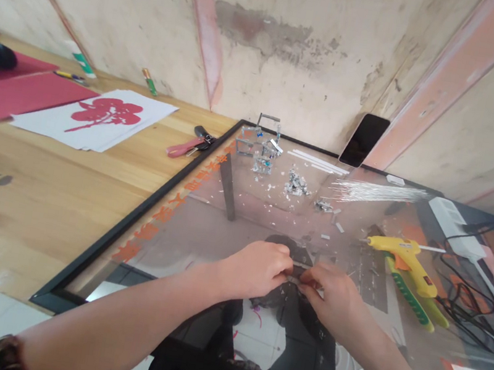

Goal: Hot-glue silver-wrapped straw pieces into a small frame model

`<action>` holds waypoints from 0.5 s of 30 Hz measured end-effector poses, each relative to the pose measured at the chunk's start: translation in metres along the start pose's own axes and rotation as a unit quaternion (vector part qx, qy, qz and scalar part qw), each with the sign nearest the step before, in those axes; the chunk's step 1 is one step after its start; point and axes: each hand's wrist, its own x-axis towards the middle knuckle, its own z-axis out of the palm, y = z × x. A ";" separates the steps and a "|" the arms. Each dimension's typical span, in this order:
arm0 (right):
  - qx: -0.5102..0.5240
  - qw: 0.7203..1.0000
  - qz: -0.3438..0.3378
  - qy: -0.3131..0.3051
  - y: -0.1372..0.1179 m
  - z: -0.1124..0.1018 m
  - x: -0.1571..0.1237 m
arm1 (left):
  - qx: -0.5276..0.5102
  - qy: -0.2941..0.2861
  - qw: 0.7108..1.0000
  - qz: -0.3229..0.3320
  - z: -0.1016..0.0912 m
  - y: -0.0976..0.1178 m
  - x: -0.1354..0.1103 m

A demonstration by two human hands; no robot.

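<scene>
My left hand [259,268] and my right hand [333,292] meet over the glass tabletop [183,231], fingertips almost touching. Between them they pinch a small, thin greyish piece [295,273], mostly covered by the fingers, so its exact kind does not show. Beyond the hands lie a heap of silvery scraps [298,184] and a smaller silvery clump [323,206]. Farther back stand several small grey frame-like pieces [266,147] with bits of blue. A bundle of thin white wires [377,194] rests behind my right hand.
On the right, a yellow glue gun [400,250] lies over green-handled pliers [411,298], near a white power strip [456,227] and tangled black cables. A phone [365,141] leans against the wall. Pink-handled cutters [190,143] and a red flower paper cutout [108,113] lie left.
</scene>
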 end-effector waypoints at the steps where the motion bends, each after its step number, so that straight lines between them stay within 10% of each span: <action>1: -0.001 1.000 -0.003 -0.001 0.000 0.000 0.000 | 0.001 0.001 1.000 0.002 0.000 0.000 0.000; 15: -0.011 0.999 -0.038 0.002 0.002 0.000 0.000 | 0.031 -0.005 0.999 0.020 0.000 0.001 0.000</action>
